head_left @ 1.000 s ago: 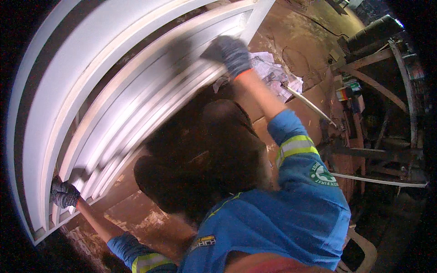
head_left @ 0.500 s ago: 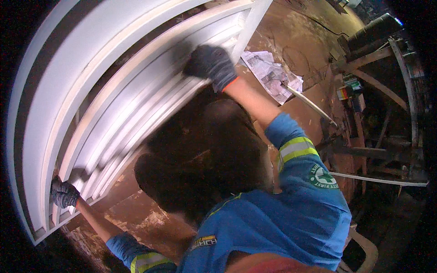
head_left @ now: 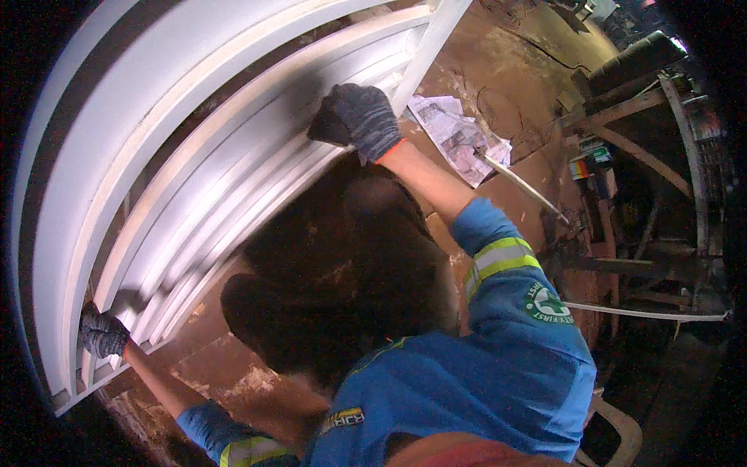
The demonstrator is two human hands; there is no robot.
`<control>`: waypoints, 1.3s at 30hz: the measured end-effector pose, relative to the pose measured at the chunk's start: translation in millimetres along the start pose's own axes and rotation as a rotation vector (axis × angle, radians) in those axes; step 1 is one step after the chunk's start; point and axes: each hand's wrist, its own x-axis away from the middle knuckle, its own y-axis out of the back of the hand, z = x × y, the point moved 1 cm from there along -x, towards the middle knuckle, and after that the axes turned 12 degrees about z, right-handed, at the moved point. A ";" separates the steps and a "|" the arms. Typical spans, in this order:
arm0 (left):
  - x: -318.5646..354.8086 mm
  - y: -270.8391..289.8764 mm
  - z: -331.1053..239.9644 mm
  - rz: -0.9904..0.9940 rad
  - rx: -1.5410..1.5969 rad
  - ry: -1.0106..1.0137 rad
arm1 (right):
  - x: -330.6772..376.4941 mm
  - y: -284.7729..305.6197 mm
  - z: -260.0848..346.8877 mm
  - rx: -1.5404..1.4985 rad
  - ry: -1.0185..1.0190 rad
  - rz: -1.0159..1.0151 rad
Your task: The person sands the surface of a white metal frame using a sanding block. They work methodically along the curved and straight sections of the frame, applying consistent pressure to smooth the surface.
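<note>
A large white slatted panel (head_left: 179, 148), like a louvred door or shutter, spans the left and top of the view. My left hand (head_left: 105, 335), in a dark grey knit glove, is wrapped round a bar near the panel's lower left corner. The gloved right hand (head_left: 364, 117) presses a dark flat piece of sandpaper (head_left: 328, 128) against the slats near the panel's right end. Its fingers are closed over the piece, partly hiding it.
Printed paper sheets (head_left: 455, 132) lie on the brown floor right of the panel, with a thin pale stick (head_left: 521, 183) across their edge. A wooden frame (head_left: 638, 156) stands at the far right, near a dark roll (head_left: 638, 62). My dark-clothed legs (head_left: 342, 265) fill the middle.
My right hand has shifted slightly along the slats and tilted, so more of the dark piece shows. The left hand keeps its grip; the whole view has moved a little.
</note>
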 end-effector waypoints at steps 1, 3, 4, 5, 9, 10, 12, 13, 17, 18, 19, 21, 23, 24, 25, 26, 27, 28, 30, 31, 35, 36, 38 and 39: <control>3.9 4.5 2.3 0.039 -0.035 0.026 | -8.1 5.4 -13.0 0.043 -0.156 0.172; 2.7 -23.9 19.5 -0.132 0.179 -0.133 | -17.1 -1.7 -89.1 0.075 -0.283 0.146; -2.7 -41.7 17.9 -0.221 0.300 -0.223 | -2.0 -13.4 -140.4 0.068 -0.260 -0.050; -3.4 -38.4 -3.1 -0.128 0.162 -0.161 | 9.1 -18.6 -149.0 0.088 -0.262 -0.064; 1.6 -18.0 5.4 -0.049 -0.059 -0.142 | 3.3 -1.7 -75.5 0.120 -0.293 0.083; 2.3 -13.4 0.2 -0.029 -0.071 -0.092 | -4.7 10.0 -41.3 0.112 -0.235 0.181; 0.3 -8.7 -9.9 0.024 -0.095 -0.024 | -1.3 -2.1 -35.1 0.088 -0.132 0.021; 0.0 -2.4 -1.7 0.018 -0.096 -0.075 | -0.8 -0.7 -29.7 0.118 -0.079 0.011; 4.9 7.6 -23.5 -0.131 -0.206 -0.168 | -8.9 7.0 -32.2 0.053 -0.153 0.180; 3.0 16.3 -30.5 -0.066 -0.188 -0.129 | -2.8 6.6 -30.0 0.049 -0.127 0.009; 1.7 14.4 -49.1 0.030 -0.161 -0.070 | -2.7 8.7 -33.0 0.066 -0.219 0.083; -12.6 37.1 -75.7 0.270 -0.189 0.064 | 3.9 14.6 -24.8 -0.130 -0.068 -0.115; -17.0 60.5 -63.3 -0.018 -0.165 0.023 | -9.5 -3.8 22.4 -0.110 -0.052 -0.002; -11.4 63.4 -53.3 -0.004 -0.014 0.046 | -11.2 -3.5 54.3 -0.052 -0.014 0.058; -0.9 50.0 -28.4 -0.062 -0.035 0.024 | -12.3 -3.4 87.7 -0.002 0.032 0.116; -0.6 58.4 -37.2 -0.141 0.038 0.071 | -9.8 -3.4 111.2 0.018 0.142 0.039; -3.9 66.9 -66.0 0.051 0.239 0.085 | -5.8 -14.1 109.9 -0.252 0.388 -0.313; 6.9 81.0 -86.7 -0.062 0.501 0.015 | -10.8 -18.8 138.5 -0.092 0.240 -0.159; 43.0 105.9 -123.7 -0.087 0.805 -0.226 | -17.3 -1.5 194.8 -0.007 0.238 0.038; 61.6 125.0 -157.4 -0.089 0.786 -0.264 | -16.2 -1.2 207.1 0.001 0.303 -0.012; 107.0 143.8 -224.8 0.247 0.835 -0.326 | -17.1 -2.6 250.7 -0.021 0.484 -0.020; 105.1 136.2 -229.1 0.432 0.845 -0.248 | -19.5 -0.5 255.2 -0.020 0.495 0.026; 106.0 125.0 -234.7 0.646 0.838 -0.175 | -17.9 10.8 260.8 -0.074 0.569 0.142; 102.7 122.3 -240.8 0.682 0.846 -0.157 | -19.8 2.2 253.8 -0.086 0.588 0.131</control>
